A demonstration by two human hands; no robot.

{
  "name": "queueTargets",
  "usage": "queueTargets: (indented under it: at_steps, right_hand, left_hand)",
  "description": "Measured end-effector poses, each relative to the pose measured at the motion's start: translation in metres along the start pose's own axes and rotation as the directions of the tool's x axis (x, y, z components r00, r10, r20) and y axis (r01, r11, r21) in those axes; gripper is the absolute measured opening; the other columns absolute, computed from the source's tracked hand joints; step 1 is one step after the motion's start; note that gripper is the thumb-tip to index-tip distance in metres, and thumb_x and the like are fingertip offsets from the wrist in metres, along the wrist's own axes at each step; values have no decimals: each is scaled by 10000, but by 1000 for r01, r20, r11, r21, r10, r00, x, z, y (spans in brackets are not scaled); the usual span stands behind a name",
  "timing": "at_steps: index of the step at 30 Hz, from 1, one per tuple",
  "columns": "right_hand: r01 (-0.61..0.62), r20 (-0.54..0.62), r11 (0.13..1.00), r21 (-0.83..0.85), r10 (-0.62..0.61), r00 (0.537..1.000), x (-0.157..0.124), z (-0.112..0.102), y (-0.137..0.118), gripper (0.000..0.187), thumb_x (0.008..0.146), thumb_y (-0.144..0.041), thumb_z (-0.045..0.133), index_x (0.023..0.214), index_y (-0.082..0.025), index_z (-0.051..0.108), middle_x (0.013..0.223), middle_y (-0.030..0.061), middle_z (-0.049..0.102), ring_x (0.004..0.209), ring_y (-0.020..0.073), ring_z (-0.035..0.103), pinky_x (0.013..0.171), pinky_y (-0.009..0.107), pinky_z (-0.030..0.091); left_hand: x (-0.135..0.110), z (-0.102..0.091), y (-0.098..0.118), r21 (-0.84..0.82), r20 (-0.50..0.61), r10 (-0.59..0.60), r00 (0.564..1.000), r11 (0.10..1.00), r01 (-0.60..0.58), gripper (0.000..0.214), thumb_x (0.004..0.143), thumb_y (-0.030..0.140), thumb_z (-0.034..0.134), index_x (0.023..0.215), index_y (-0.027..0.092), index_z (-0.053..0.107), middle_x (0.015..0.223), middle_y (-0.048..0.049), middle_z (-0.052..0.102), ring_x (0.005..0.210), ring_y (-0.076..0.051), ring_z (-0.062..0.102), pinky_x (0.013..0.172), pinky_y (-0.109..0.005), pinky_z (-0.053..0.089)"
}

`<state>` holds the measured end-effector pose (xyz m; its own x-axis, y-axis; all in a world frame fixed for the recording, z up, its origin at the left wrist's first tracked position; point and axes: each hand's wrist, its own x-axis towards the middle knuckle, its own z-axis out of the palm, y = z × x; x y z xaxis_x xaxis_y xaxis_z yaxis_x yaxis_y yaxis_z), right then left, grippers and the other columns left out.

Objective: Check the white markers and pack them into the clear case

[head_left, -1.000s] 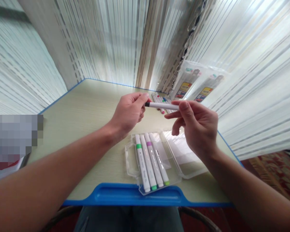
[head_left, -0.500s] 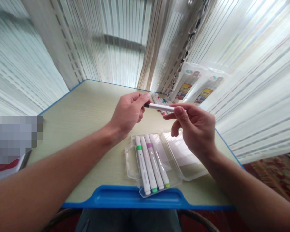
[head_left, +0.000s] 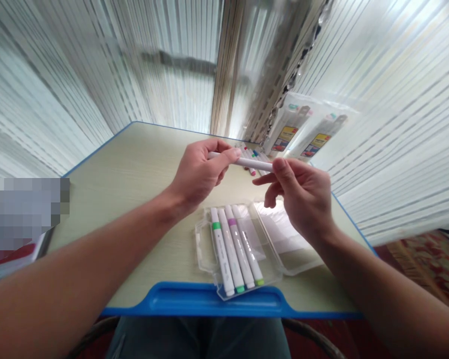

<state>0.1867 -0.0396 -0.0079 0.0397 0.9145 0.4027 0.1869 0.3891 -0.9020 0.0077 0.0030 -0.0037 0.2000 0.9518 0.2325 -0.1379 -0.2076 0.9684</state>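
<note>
Left hand shifted nearer right hand | both gripping white marker

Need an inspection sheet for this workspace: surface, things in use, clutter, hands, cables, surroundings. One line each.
Surface: pale table, blue edging, blue trough at the near side.
Things in use: white marker held above the table; open clear case with four markers side by side, its near corner over the trough.
Clutter: loose markers and two labelled clear packages at the back; pixelated item at left, not identifiable.
Hands: left hand and right hand grip opposite ends of the white marker.
Cables: nothing seen.
Surroundings: striped curtains behind and beside; patterned red textile at right.
</note>
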Motion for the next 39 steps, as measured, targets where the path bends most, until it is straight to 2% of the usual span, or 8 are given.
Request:
queueTargets:
  at_steps: [6,10,17,21,26,30,35,39]
  right_hand:
    - [4,0,1000,2,-4,1000,-1,1,-1,303,910,-484,688,1002,-197,669,779,23,768,381,85,590,343,220,460]
    - [12,-17,1000,-22,-12,1000,-1,1,-1,295,913,-483,684,974,-195,682,762,27,766,378,89,581,334,229,447]
    - [19,-48,1000,-15,-20,999,-1,0,1,259,920,-478,681,926,-221,711,770,33,756,413,116,595,340,269,428]
    - [-6,-51,999,-37,4,999,-2,0,1,260,907,-492,696,933,-235,724,853,64,763,480,134,623,372,290,435]
    - [56,-48,997,-61,-59,997,-1,-2,3,216,911,-426,718,954,-216,737,838,80,767,506,100,623,405,255,419]
    - [123,-30,989,-78,-125,992,0,-3,6,158,888,-389,748,936,-239,753,816,45,761,528,94,640,419,238,437]
    - [197,-70,977,-76,-203,977,1,-1,10,180,840,-424,792,904,-259,755,743,26,730,478,131,617,347,262,459]
    - [196,-62,976,-89,-202,977,2,-2,11,197,856,-443,770,904,-253,754,753,52,734,525,171,661,354,281,471]
  left_hand:
    - [1,0,-2,43,-9,21,1000,999,-21,195,877,322,668,755,179,619,489,58,449,429,-59,364,437,-232,265]
    - [1,1,-3,35,-22,18,1000,999,-18,229,896,358,650,750,184,618,461,67,422,404,-61,352,432,-240,249]
    - [0,3,0,27,-13,-23,1000,999,23,157,870,272,645,761,173,589,499,68,424,402,-40,337,418,-219,237]
    - [0,4,1,80,-15,-36,999,996,37,147,895,276,622,799,167,600,507,67,431,412,-43,357,419,-206,256]
    - [0,3,0,168,-32,-49,998,984,54,160,920,320,618,852,176,628,501,56,454,429,-58,361,425,-209,279]
    - [2,2,-5,140,-26,-7,1000,990,11,231,916,373,644,771,194,619,501,49,475,433,-59,370,433,-223,270]
    - [5,4,-10,62,-25,24,999,998,-22,338,866,477,690,684,219,568,478,53,457,411,-64,342,407,-239,237]
    - [6,4,-10,-42,-21,11,1000,999,-12,293,884,369,656,660,212,551,474,60,432,383,-53,287,390,-242,197]
